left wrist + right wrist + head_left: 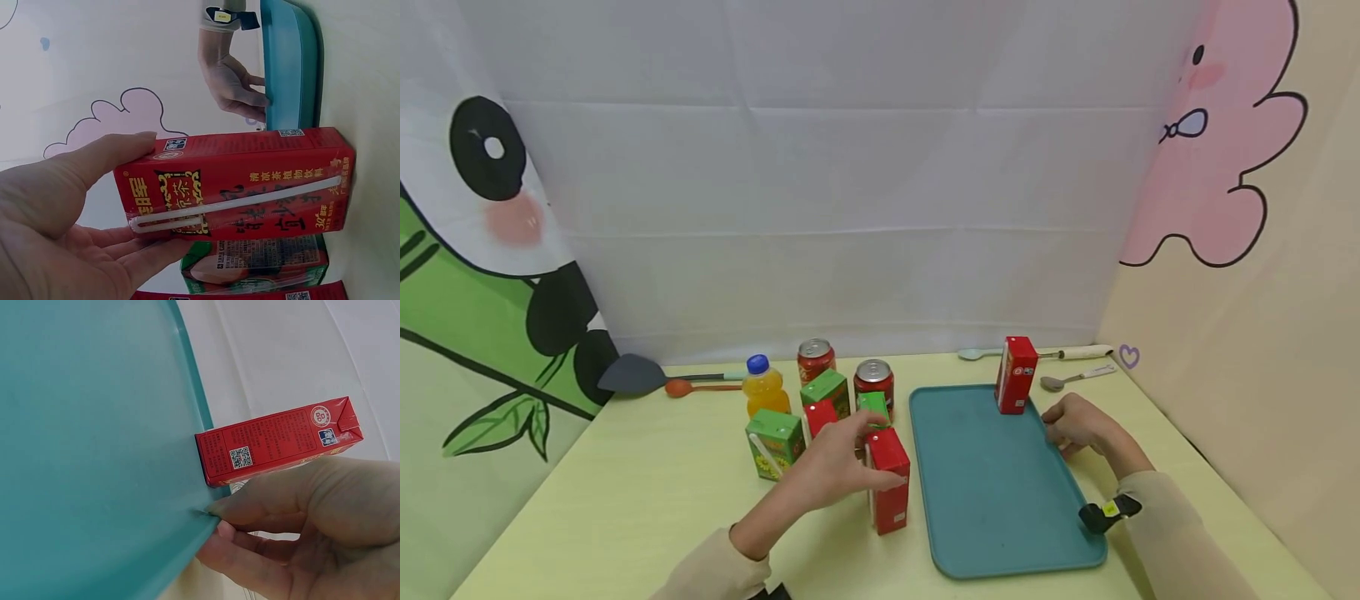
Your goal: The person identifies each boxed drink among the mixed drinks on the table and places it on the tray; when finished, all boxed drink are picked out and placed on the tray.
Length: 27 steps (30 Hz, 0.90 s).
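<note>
My left hand point(829, 471) grips a red drink carton point(891, 502) near its top, thumb on one side and fingers on the other. In the left wrist view a white straw point(250, 201) runs along that carton's face. The carton is upright just left of a teal tray point(1000, 492); whether its base touches the table is unclear. My right hand point(1081, 427) pinches the tray's right rim between thumb and fingers. A second red carton point(1017, 377) stands in the tray's far right corner, just beyond that hand.
Left of the gripped carton cluster green cartons point(775, 443), another red carton point(820, 414), an orange juice bottle point(765, 390) and two cans point(874, 377). A dark spatula point(632, 375) and orange spoon point(680, 387) lie back left. More utensils point(1078, 377) lie back right, near the wall.
</note>
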Tool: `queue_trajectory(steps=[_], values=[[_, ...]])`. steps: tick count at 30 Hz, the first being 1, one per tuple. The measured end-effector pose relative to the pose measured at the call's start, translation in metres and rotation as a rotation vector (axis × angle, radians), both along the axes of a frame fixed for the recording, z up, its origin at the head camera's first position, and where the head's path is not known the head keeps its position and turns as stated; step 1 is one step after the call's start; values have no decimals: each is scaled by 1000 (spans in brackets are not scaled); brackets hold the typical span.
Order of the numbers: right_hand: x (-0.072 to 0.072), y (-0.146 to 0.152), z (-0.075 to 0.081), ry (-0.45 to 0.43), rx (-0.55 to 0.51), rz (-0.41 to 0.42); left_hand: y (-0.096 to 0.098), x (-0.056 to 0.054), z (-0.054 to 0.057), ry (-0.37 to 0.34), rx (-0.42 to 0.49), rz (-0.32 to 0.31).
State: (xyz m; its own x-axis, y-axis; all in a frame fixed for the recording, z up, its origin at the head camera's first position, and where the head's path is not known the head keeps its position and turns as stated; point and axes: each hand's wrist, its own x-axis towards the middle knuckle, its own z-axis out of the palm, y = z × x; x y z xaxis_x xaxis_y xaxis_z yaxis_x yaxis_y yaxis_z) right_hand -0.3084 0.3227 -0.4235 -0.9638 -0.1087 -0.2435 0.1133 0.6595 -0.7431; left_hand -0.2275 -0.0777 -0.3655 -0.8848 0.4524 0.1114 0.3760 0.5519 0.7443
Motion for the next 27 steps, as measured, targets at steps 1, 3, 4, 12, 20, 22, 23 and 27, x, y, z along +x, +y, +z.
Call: queue_trajectory(steps=[1, 3, 4, 12, 20, 22, 23, 27], values=[[0, 0, 1, 0, 1, -1, 1, 0, -1, -9, 5, 11], [0, 1, 2, 2, 8, 1, 2, -2, -4, -29, 18, 21], [0, 1, 2, 5, 12, 3, 3, -3, -6, -44, 19, 21], [-1, 3, -1, 5, 11, 0, 6, -11, -26, -143, 55, -16], [3, 4, 0, 18, 5, 0, 8, -11, -24, -121, 44, -23], [3, 3, 0, 18, 5, -2, 8, -10, -24, -118, 36, -16], [3, 3, -1, 14, 5, -7, 8, -10, -24, -118, 34, -11], [2, 1, 0, 13, 13, 3, 7, -9, -22, -119, 37, -13]])
